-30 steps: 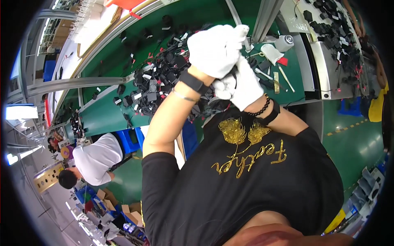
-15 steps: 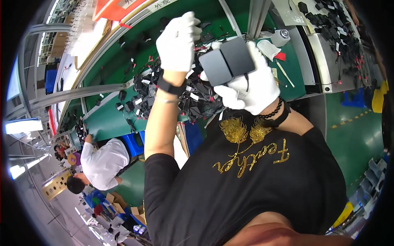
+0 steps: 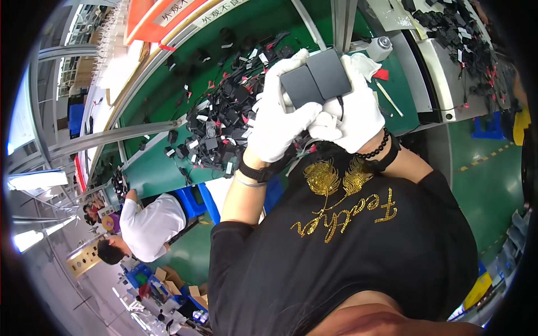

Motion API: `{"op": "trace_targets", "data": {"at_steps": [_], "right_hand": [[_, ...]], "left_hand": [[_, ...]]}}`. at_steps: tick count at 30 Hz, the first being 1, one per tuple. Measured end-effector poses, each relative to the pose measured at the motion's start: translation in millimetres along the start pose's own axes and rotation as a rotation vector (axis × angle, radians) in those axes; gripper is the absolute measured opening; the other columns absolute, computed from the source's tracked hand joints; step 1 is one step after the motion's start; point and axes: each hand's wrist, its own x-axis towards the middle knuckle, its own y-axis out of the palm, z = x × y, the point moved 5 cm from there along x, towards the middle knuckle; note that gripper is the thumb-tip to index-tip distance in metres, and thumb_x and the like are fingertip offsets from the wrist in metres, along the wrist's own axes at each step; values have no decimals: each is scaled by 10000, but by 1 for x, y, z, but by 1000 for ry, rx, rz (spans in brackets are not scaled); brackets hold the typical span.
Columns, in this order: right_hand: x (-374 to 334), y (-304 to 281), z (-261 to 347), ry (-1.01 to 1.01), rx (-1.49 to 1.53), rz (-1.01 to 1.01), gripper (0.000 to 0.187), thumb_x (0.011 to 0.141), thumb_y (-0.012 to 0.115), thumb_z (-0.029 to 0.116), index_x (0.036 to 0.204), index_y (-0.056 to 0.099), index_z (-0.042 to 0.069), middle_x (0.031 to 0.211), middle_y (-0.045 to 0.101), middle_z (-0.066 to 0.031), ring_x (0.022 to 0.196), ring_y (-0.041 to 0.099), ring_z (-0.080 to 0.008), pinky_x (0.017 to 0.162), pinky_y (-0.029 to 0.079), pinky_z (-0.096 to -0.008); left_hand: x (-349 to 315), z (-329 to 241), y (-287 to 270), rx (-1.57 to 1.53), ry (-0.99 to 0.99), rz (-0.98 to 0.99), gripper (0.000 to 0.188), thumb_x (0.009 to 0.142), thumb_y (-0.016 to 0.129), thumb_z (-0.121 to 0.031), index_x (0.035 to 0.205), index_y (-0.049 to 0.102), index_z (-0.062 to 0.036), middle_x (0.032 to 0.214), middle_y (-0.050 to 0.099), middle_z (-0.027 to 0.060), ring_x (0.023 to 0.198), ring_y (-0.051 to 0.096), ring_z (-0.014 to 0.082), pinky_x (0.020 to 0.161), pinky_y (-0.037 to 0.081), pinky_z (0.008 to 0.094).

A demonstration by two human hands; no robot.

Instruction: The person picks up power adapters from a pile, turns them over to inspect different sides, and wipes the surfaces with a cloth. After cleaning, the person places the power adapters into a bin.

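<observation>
Two black boxes (image 3: pixel 323 79) sit side by side above the green table (image 3: pixel 406 99), the gloved left hand (image 3: pixel 280 120) and right hand (image 3: pixel 358 109) clamped on them, some fingers hidden. Far left, an orange bin (image 3: pixel 158 21) is cut off, its contents unseen.

The left hand (image 3: pixel 277 115), in a white fabric glove, curves in a grip, fingers pointing up and the thumb stretched rightward. Its bare forearm (image 3: pixel 242 201) rises from a short black sleeve (image 3: pixel 224 252) to a wrist ringed by a black wristband (image 3: pixel 255 172) and a thin silver-coloured bangle (image 3: pixel 249 183). The right hand (image 3: pixel 361 115), likewise white-gloved, is bent in a supporting grip just beside the left thumb; whether they touch is unclear. Its forearm (image 3: pixel 413 162) slants up and leftward, wearing a black beaded bracelet (image 3: pixel 374 148) and a black strap (image 3: pixel 388 159).
</observation>
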Motion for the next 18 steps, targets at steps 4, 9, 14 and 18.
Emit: {"op": "trace_targets", "data": {"at_steps": [4, 9, 14, 18], "right_hand": [[-3, -3, -1, -8, 47, -148, 498, 915, 320, 595, 1067, 529, 169, 759, 551, -53, 435, 395, -149, 340, 288, -263], [-6, -4, 0, -9, 24, -180, 537, 912, 287, 614, 1074, 521, 159, 728, 529, -49, 421, 379, -148, 344, 295, -262], [-8, 2, 6, 11, 119, -153, 593, 903, 246, 640, 1121, 504, 152, 817, 549, -72, 505, 414, -171, 349, 294, -260], [-19, 34, 22, 4, 208, 11, 542, 906, 346, 598, 1102, 547, 133, 885, 616, -83, 525, 530, -217, 380, 369, -301]], "left_hand": [[-1, 4, 1, -7, -72, -4, 620, 742, 636, 34, 1280, 344, -68, 1322, 427, 136, 1173, 483, 216, 952, 434, 332], [4, 6, 7, 71, -12, -203, 512, 753, 649, 7, 1206, 417, -48, 1154, 526, 100, 1023, 539, 169, 869, 463, 302], [11, 1, 4, 531, 259, -317, 266, 949, 405, -184, 1061, 567, -5, 1058, 591, 111, 971, 561, 204, 897, 411, 314], [14, 1, 7, 923, 118, -169, 361, 969, 334, -237, 1112, 561, 3, 1126, 580, 144, 1015, 549, 234, 930, 397, 319]]}}
